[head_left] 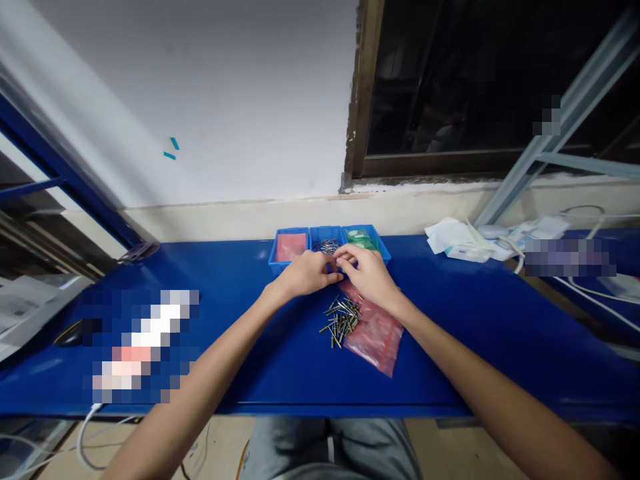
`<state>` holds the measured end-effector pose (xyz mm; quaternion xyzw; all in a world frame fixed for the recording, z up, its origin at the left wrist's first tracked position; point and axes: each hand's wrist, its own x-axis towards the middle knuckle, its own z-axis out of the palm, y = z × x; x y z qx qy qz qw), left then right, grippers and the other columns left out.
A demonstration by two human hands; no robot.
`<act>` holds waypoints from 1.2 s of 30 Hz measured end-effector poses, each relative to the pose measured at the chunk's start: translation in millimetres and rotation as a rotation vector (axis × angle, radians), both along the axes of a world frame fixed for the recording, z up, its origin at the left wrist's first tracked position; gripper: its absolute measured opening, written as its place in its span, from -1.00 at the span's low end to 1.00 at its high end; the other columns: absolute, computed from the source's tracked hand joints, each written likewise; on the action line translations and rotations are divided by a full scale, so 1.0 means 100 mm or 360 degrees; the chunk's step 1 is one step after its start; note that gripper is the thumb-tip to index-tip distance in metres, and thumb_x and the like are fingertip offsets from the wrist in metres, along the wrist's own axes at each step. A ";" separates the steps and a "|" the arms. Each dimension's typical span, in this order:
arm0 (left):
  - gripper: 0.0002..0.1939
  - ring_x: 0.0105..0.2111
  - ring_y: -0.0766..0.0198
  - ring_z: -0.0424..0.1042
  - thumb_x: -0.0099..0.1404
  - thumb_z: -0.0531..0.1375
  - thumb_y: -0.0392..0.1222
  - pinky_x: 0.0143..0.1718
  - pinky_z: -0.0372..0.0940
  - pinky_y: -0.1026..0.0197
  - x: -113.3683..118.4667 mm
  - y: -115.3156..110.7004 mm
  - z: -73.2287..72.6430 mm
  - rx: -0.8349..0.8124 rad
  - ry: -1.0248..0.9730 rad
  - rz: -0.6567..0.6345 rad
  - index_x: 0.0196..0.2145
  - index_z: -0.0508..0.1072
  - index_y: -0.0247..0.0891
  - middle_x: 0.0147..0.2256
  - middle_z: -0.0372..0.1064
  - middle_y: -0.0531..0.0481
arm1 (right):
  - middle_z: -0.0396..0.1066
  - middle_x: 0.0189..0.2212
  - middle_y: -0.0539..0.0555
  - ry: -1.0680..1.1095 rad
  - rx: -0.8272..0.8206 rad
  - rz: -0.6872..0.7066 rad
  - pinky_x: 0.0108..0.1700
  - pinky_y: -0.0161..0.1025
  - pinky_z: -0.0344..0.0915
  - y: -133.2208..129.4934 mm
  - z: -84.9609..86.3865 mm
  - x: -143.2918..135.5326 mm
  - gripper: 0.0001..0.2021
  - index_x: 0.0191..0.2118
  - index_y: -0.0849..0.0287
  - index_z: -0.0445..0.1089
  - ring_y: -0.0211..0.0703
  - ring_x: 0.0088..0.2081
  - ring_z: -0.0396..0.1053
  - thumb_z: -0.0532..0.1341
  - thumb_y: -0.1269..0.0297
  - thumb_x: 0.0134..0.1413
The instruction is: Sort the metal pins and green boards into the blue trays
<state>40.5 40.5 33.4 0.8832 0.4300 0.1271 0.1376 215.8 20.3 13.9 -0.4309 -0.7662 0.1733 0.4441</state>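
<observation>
My left hand [306, 273] and my right hand [367, 275] meet in front of three blue bins, fingertips pinched close together. Whatever is between the fingers is too small to make out. Slim metal pins [327, 246] lie in the middle bin [325, 231], just beyond my fingers. A loose pile of similar metal pins [343, 321] rests on the table nearer to me. Partly under the pile and my right wrist is a pink zip bag [381, 333]. The left bin [273, 257] contains a pink bag [291, 247]; the right bin [384, 249] has a green bag [361, 237].
The blue table [240, 333] runs along a wall. White crumpled packets [460, 241] and cables lie at the back right. On the left are a blurred-out object [150, 340], a dark mouse [70, 333] and papers [30, 307]. Metal frames rise on both sides.
</observation>
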 end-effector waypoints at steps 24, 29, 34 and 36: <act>-0.78 -0.24 0.28 0.44 0.49 0.06 -0.18 -0.19 0.34 0.24 -0.12 -0.10 -0.36 0.0668 -0.0618 0.0056 0.00 0.42 -0.25 -0.18 0.45 -0.06 | 0.53 -0.40 0.05 -0.0230 -0.0005 -0.0098 -0.23 -0.25 0.27 -0.06 0.05 -0.02 -0.89 -0.33 0.18 0.45 -0.17 -0.35 0.44 0.18 0.32 0.16; -0.79 -0.28 0.30 0.38 0.48 0.07 -0.14 -0.26 0.37 0.24 -0.10 -0.15 -0.37 0.0827 -0.0462 0.0107 -0.04 0.45 -0.19 -0.16 0.33 -0.07 | 0.49 -0.47 0.04 -0.0128 -0.0109 -0.0067 -0.30 -0.26 0.26 -0.04 0.02 -0.03 -0.86 -0.38 0.19 0.43 -0.19 -0.42 0.41 0.17 0.31 0.15; -0.82 -0.29 0.29 0.35 0.44 0.12 -0.12 -0.28 0.36 0.24 -0.10 -0.15 -0.36 0.0886 -0.0459 0.0127 -0.13 0.46 -0.22 -0.22 0.28 -0.05 | 0.47 -0.49 0.00 -0.0182 -0.0064 -0.0073 -0.32 -0.28 0.26 -0.09 0.06 -0.04 -0.87 -0.38 0.18 0.44 -0.23 -0.46 0.37 0.19 0.31 0.16; -0.82 -0.27 0.29 0.36 0.44 0.11 -0.13 -0.26 0.37 0.24 -0.11 -0.15 -0.35 0.0889 -0.0489 0.0124 -0.12 0.45 -0.24 -0.21 0.29 -0.05 | 0.49 -0.48 0.00 -0.0175 -0.0056 -0.0081 -0.30 -0.27 0.28 -0.10 0.09 -0.04 -0.87 -0.37 0.16 0.45 -0.22 -0.43 0.39 0.20 0.29 0.16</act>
